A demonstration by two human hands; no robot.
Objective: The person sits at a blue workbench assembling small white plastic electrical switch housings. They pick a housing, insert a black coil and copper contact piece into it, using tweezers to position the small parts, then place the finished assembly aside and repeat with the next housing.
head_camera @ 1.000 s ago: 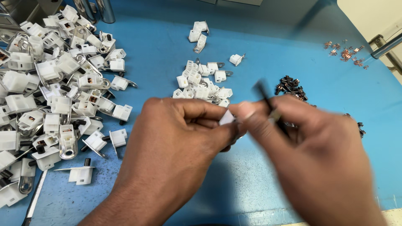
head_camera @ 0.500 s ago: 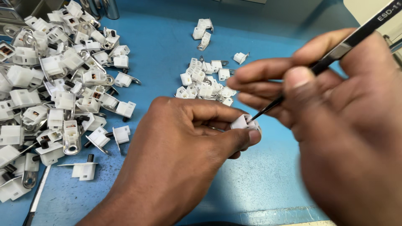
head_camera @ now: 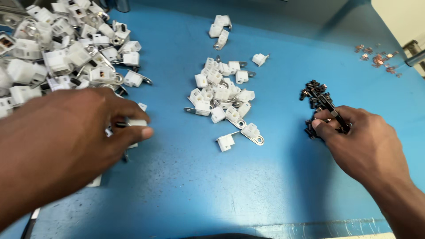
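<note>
Two hands are spread over a matte blue table (head_camera: 186, 186). A boxy white plastic housing (head_camera: 136, 123) is pinched between thumb and fingers of the left hand (head_camera: 66, 141) beside the large white pile (head_camera: 57, 53). Slim black tweezers (head_camera: 332, 110) are gripped in the closed right hand (head_camera: 363, 146), tips among small dark screws (head_camera: 314, 90).

Blue work surface (head_camera: 283, 40) fills the view, lit bright, w/ soft shadow at 12 o'clock. Pale wall patch (head_camera: 400, 17) at 1–2 o'clock. Clear-taped front edge (head_camera: 310, 228) at 5.

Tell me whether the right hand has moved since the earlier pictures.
Yes. The right hand with the black tweezers went right, from beside the middle pile of white parts to the small black parts.
</note>
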